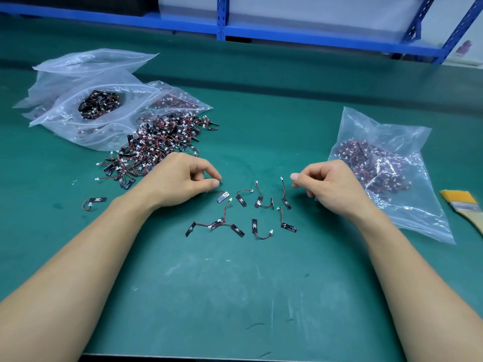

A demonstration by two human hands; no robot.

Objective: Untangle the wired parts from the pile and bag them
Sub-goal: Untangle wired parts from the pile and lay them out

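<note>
Left hand [183, 178] was curled by a wire, couldn't tell if pinching. Right hand [332, 186] was curled, holding nothing. Loose parts [257, 202] lay between them on the desk [235, 283], pile [159, 147] back-left, filled bag [386, 173] right.

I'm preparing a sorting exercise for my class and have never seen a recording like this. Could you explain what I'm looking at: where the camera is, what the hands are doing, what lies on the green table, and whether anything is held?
There is no machine here. A person works with bare hands, and the single picture comes from a camera worn on their head, looking forward and down. The left hand and right hand are over the green table. Between them lie several separated wired parts: small black strips with red wires and white plugs. To the left is the tangled pile, next to open bags holding more parts. To the right are a filled bag and a brush. Both hands have curled fingers. The right holds nothing I can see, and I cannot tell whether the left pinches a wire.
</note>
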